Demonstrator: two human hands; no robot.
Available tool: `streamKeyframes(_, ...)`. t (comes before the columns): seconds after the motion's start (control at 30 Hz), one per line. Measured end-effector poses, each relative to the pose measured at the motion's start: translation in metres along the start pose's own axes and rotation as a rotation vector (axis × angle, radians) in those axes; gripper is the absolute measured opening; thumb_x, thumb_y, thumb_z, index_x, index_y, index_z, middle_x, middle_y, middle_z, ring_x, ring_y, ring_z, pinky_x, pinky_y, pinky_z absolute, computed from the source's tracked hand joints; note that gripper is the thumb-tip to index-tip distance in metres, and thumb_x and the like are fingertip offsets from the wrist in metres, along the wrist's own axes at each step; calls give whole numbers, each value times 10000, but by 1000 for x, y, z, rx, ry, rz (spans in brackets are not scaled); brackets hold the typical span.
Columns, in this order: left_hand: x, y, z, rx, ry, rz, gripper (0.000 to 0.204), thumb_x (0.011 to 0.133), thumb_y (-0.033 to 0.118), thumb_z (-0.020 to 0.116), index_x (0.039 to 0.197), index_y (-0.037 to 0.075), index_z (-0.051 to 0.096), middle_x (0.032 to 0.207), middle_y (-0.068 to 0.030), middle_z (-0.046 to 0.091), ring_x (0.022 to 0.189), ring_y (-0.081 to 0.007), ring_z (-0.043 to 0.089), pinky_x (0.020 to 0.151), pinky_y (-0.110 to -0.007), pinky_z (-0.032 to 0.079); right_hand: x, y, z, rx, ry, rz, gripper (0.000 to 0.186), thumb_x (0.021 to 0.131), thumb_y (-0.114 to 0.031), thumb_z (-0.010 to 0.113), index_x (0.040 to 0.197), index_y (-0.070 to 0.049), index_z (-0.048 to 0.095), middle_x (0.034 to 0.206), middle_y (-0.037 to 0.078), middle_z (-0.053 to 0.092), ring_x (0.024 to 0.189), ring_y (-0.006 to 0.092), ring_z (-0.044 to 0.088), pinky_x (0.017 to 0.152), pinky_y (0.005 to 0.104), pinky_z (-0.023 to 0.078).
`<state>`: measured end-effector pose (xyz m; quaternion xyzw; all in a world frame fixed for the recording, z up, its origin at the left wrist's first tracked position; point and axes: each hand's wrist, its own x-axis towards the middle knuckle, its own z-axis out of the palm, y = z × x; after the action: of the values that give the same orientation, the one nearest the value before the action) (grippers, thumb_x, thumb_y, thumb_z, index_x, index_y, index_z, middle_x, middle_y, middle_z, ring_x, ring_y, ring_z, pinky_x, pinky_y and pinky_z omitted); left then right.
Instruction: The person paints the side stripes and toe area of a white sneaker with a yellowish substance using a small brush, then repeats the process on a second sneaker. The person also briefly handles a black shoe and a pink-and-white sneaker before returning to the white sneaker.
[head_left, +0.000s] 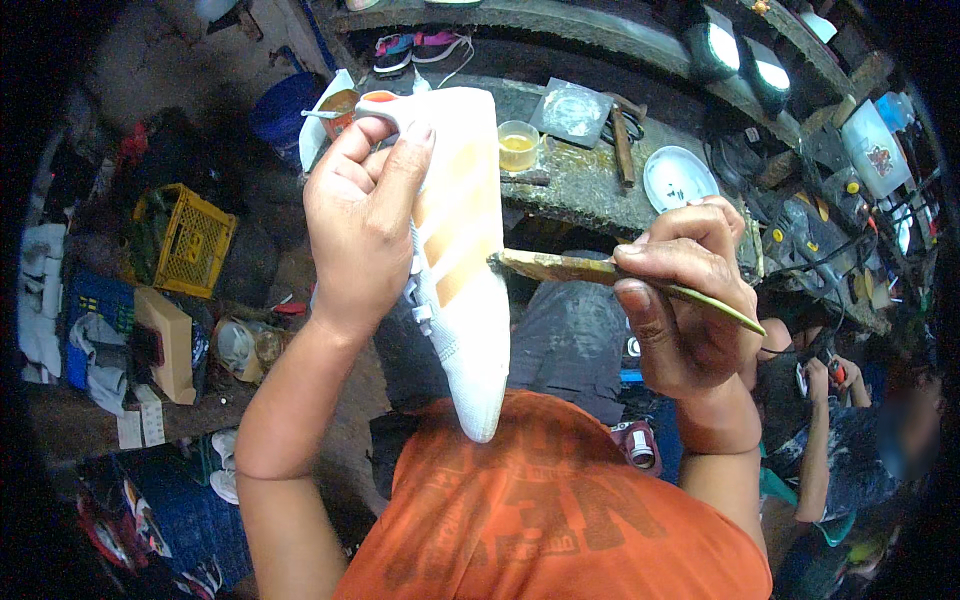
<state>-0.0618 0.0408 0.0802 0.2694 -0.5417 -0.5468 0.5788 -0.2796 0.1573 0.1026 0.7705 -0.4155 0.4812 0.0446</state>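
Note:
My left hand grips a white shoe by its heel end, which points up; the toe hangs down over my orange shirt. Pale tan stripes cross the shoe's side, and its laces show beside my left thumb. My right hand is closed on a thin, worn brush with a greenish handle end; the brush's dark tip touches the edge of the shoe.
A cluttered bench ahead holds a cup of yellow liquid, a white dish, a metal plate and a hammer. A yellow crate is at left. A co-worker works at lower right.

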Motion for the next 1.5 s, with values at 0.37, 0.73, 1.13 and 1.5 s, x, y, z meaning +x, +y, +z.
streamKeyframes(0.37,-10,1,-1,-41,-14,-78,268,1025,96,584,1240,-48,516,1018,-117,735,886,-86,691,768,-214,541,5,6,7,-54,72,-58,315,736,-86,844,1032,-128,746,820,-36,717,773,171,600,788,371,327)
streamKeyframes(0.73,-20,4,1,121,-74,-14,240,1012,117,620,1183,-41,559,963,-94,745,837,-69,678,739,-214,526,21,19,10,-182,181,-91,231,785,-119,831,1002,-126,753,900,-7,725,790,187,618,806,361,368)
streamKeyframes(1.13,-7,-15,-72,-394,-163,-399,493,1018,299,587,1347,-64,533,1189,-205,680,976,-260,729,795,-337,630,3,59,19,693,-71,604,240,1059,-157,525,1249,-49,622,1017,68,698,861,95,629,776,261,505)
streamKeyframes(1.5,-50,-53,-54,-1239,-294,-489,612,985,404,599,1494,109,432,1366,-271,553,1022,-411,665,742,-457,643,30,50,56,987,-563,499,789,796,-155,868,1474,-11,491,870,6,683,788,71,620,720,256,507)
